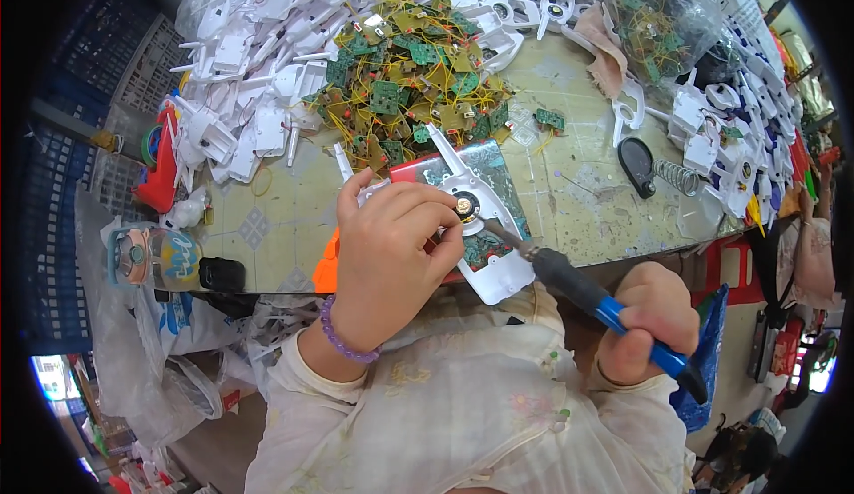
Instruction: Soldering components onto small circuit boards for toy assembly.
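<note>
My right hand [648, 322] is wrapped around the blue handle of a soldering iron [578, 282]. The iron points up and to the left, its tip at the edge of a small round speaker [465, 207] with a black rim and a gold-coloured centre. That speaker sits in a white plastic housing [498, 278], which lies on a dark, red-edged flat sheet [509, 174] at the table's front edge. My left hand [396, 240] reaches over the housing, thumb and fingers pinched beside the speaker; what they pinch is hidden.
Behind the housing rises a heap of green circuit boards [385, 98] with yellow wires. White plastic housings [267, 120] pile up left and behind. To the right are a dark oval piece [636, 165] and a coiled metal spring stand [676, 176]. A bottle [160, 258] stands at the left edge.
</note>
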{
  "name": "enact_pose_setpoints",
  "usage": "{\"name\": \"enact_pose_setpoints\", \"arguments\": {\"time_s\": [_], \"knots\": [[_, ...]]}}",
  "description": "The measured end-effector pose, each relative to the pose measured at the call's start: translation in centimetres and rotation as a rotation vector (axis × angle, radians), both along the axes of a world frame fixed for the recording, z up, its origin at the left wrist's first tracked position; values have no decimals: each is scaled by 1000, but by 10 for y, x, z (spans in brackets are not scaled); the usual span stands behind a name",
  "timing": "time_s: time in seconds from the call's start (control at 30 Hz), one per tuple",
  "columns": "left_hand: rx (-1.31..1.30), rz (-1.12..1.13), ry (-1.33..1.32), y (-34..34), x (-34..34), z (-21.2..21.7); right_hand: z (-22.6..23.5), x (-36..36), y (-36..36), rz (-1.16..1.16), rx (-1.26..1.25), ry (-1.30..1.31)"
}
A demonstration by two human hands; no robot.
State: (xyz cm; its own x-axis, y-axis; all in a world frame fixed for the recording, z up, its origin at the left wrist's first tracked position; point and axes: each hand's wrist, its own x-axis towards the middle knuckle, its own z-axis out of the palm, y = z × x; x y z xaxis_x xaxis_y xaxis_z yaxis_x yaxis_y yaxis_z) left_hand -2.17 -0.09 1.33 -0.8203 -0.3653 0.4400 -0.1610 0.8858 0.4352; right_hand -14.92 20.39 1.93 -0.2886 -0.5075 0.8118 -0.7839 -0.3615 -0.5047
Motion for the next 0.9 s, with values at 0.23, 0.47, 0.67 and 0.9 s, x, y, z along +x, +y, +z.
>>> {"name": "enact_pose_setpoints", "arguments": {"time_s": [0.23,0.47,0.67,0.9], "knots": [[-9,-10,13,-1,0,0,-21,7,8,-262,-257,-221],[20,-42,59,-5,3,10,-25,9,10,-252,-271,-225],[-122,-163,28,-23,33,9,-37,4,18,-307,-283,-249],[-509,-210,-143,-23,31,14,-37,5,19,-275,-301,-234]]}}
